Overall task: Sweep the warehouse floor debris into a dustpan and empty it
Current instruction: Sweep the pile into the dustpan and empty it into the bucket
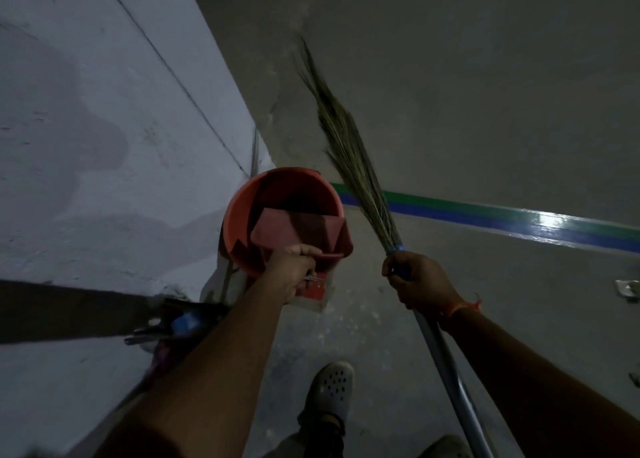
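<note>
The left hand (294, 267) grips the handle of a red plastic dustpan (298, 231), fingers curled round it. The dustpan is tilted into the mouth of a round orange plastic bucket (239, 212), its flat tray lying inside the rim. The bucket stands at the foot of a white painted wall (104, 128), on the left of the scene.

The right hand (420, 279) holds a grass broom with a grey metal handle (353, 160), fingers wrapped round the shaft just below a blue binding (398, 249). The bristles point away from the person, over the grey concrete floor (485, 77), right of the bucket. Whether the bristle tips touch the floor cannot be told. An orange thread band (465, 307) sits on the right wrist.

A green and blue painted stripe (502, 215) runs across the floor, from behind the bucket to the right edge. Pale dust specks (346, 322) lie near the bucket base. A grey perforated clog (332, 392) shows at the near edge.
</note>
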The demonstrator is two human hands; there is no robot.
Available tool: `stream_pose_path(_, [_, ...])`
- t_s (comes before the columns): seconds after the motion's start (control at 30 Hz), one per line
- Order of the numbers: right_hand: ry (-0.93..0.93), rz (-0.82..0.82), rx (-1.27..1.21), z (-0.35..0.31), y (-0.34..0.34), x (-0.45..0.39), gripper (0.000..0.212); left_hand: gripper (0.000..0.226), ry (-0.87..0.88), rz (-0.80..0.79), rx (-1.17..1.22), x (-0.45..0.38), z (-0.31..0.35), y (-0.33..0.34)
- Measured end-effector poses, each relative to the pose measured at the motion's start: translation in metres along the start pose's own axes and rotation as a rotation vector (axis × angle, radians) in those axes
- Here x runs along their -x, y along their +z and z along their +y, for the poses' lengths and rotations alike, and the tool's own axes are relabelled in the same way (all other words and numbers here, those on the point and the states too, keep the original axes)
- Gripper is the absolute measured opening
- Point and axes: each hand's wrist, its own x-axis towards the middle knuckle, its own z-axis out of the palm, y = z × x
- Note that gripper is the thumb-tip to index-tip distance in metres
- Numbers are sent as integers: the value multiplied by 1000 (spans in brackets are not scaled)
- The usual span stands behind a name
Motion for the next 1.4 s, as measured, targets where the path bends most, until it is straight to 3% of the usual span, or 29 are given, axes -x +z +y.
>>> stream_pose_path(0.2, [-2,56,-93,53,-74,48,22,27,120,-58,-135,61,21,96])
stream_pose_path(0.4, [115,144,-134,145,-176,113,21,30,136,-170,-254,108,31,241])
stream_pose_path(0.67, [354,347,-249,275,-293,170,21,25,167,-479,-561,123,64,447])
stream_pose_path(0.93, [626,536,-258,444,-413,167,19,31,87,-726,-795,40,55,648])
stream_pose_path(1.17, [717,701,-152,642,-478,119,24,33,87,-810,-957,-63,-26,789])
stream_pose_path(1.4, [757,718,42,826,-529,73,24,28,164,-941,-937,-153,-54,896])
